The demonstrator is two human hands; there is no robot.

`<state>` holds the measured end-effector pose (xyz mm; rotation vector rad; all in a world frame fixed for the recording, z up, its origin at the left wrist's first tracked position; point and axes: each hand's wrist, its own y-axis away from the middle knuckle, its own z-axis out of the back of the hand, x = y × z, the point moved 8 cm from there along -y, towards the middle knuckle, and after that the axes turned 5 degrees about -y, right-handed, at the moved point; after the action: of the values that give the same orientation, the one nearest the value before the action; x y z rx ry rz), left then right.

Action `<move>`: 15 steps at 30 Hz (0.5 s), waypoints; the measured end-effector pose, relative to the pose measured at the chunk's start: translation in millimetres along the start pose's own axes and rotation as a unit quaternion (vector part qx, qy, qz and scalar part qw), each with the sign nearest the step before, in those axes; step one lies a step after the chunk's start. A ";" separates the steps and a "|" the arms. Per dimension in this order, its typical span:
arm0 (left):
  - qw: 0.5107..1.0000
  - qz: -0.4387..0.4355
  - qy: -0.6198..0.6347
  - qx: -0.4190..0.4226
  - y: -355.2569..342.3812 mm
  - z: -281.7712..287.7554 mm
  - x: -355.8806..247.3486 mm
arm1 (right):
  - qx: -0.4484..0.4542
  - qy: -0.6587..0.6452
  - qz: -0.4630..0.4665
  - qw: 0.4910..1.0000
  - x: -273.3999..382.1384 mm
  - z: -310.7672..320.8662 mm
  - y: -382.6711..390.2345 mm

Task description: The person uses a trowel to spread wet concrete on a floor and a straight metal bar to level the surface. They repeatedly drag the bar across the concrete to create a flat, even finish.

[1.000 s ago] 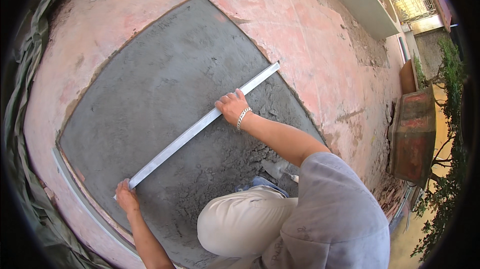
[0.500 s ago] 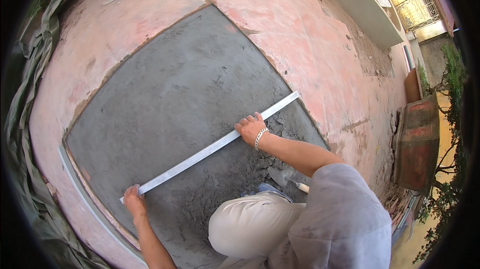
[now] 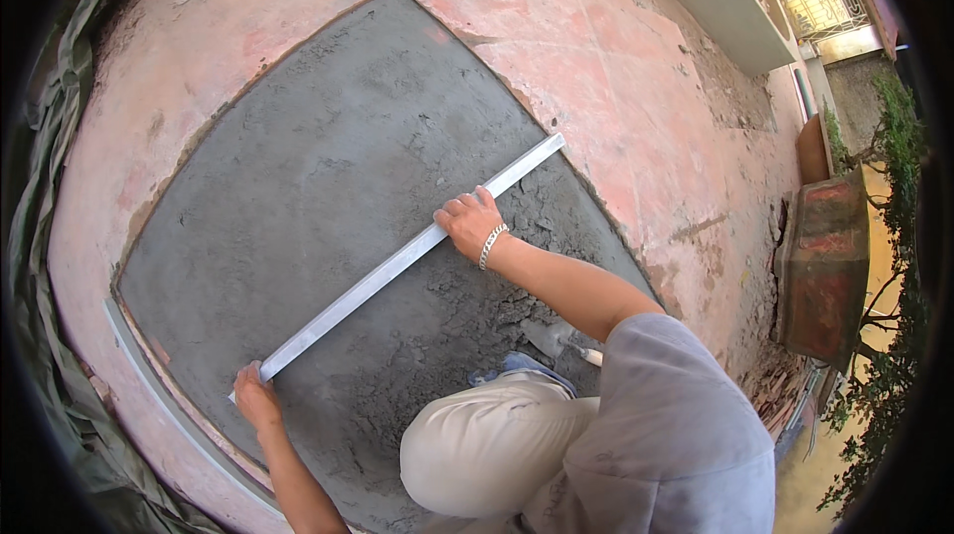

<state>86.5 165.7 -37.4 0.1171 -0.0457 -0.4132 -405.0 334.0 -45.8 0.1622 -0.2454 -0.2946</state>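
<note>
holds bar [image 3: 353, 299] across mortar [image 3: 288, 166] from 8 to 2 o'clock, with left hand [image 3: 255, 398] fingers curled tightly round near the 8 o'clock end, right hand [image 3: 471, 226] fingers curled over past midway. spaced widely, presumably for even control.

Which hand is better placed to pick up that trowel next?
The right hand, probably: it is nearer the trowel, whose handle lies beside the grey sleeve. The left hand is farther off, near the left end of the metal bar. Both hold the bar.
</note>
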 end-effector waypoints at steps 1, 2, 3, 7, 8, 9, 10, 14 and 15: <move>1.000 -0.005 -0.007 -0.009 4.6 2.8 -3.1 | 0.002 0.000 -0.003 1.000 -0.7 -1.7 9.9; 1.000 -0.006 -0.013 -0.012 7.4 4.8 -5.4 | 0.003 0.001 -0.005 1.000 -1.0 -2.4 19.0; 1.000 -0.012 -0.005 -0.004 9.0 5.2 -8.3 | 0.003 -0.003 -0.009 1.000 -1.2 -1.6 27.6; 0.998 -0.026 0.028 0.042 12.8 12.5 -5.6 | 0.107 0.010 -0.023 0.994 2.9 -1.8 57.2; 0.998 -0.027 0.032 0.052 13.2 12.8 -4.4 | 0.165 0.021 -0.031 0.986 2.3 -5.1 61.2; 0.999 -0.021 0.037 0.035 11.8 15.9 -2.3 | 0.156 0.014 -0.023 0.987 5.4 0.5 57.7; 0.999 -0.009 0.035 0.018 8.4 18.5 1.0 | 0.105 0.009 -0.013 0.994 9.3 10.6 46.0; 0.998 0.050 0.041 -0.006 -20.4 16.3 10.6 | -0.014 0.009 0.022 1.000 18.6 28.3 -46.1; 0.997 0.065 0.041 0.001 -24.6 13.4 10.9 | -0.003 0.008 0.013 1.000 15.7 26.0 -57.3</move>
<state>85.8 137.5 -26.8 0.1313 0.0268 -0.2791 -412.5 271.9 -28.6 0.1552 -0.2304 -0.2676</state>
